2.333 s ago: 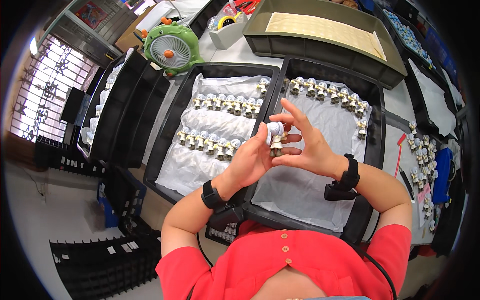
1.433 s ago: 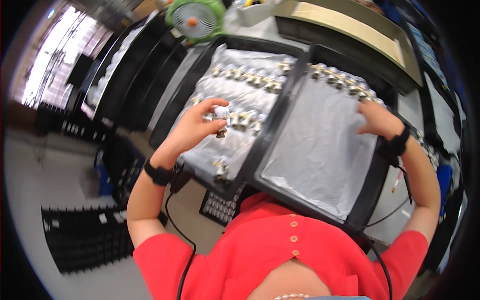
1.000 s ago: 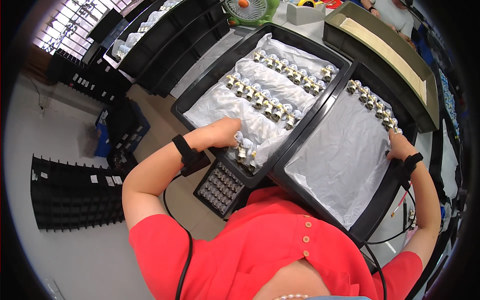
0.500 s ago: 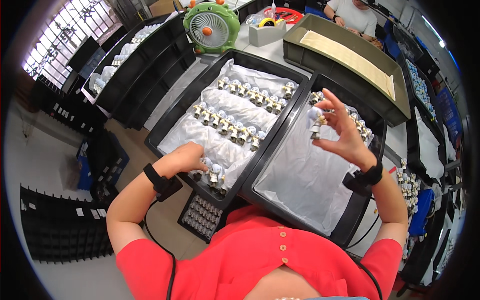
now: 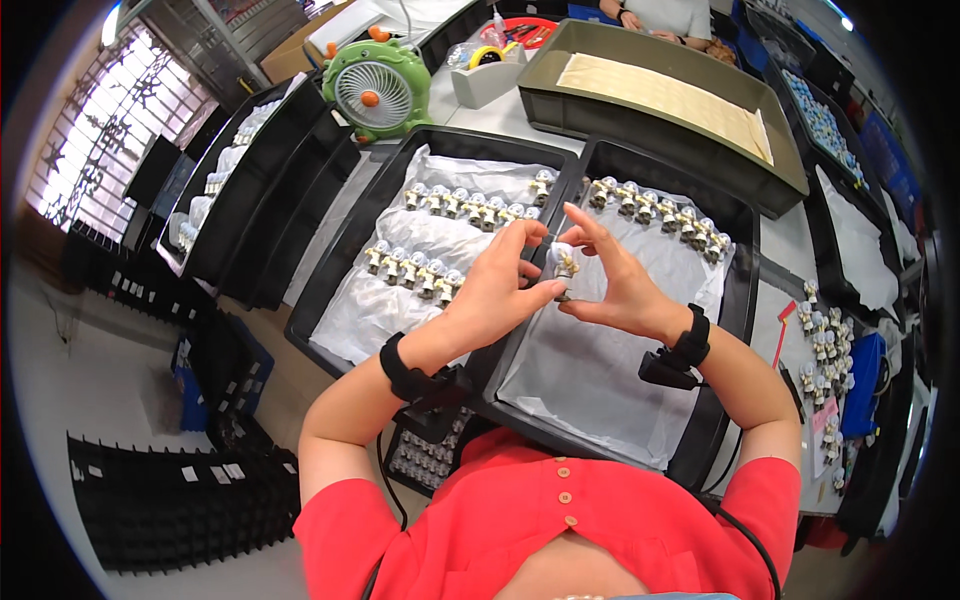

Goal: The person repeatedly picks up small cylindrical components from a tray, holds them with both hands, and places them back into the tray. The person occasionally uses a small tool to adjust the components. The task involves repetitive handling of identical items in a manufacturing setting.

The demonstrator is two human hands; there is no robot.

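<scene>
My left hand (image 5: 500, 285) and my right hand (image 5: 612, 275) meet above the seam between two black trays and together pinch one small silver-white part (image 5: 562, 263). The left tray (image 5: 335, 265) is lined with white sheet and carries two rows of the same small parts (image 5: 415, 270). The right tray (image 5: 725, 300), also lined in white, has one row of parts (image 5: 660, 210) along its far side. Each wrist wears a black band.
A green desk fan (image 5: 375, 90) stands behind the left tray. An olive bin (image 5: 640, 110) with a tan sheet sits behind the right tray. Stacked black trays (image 5: 225, 190) stand at left. More small parts (image 5: 820, 340) lie on the table at right. Another person's hands (image 5: 700, 40) show at top.
My left hand was down at the left tray's near row while my right hand lifted a part from the right tray. Both hands have now come together on one part at centre.
</scene>
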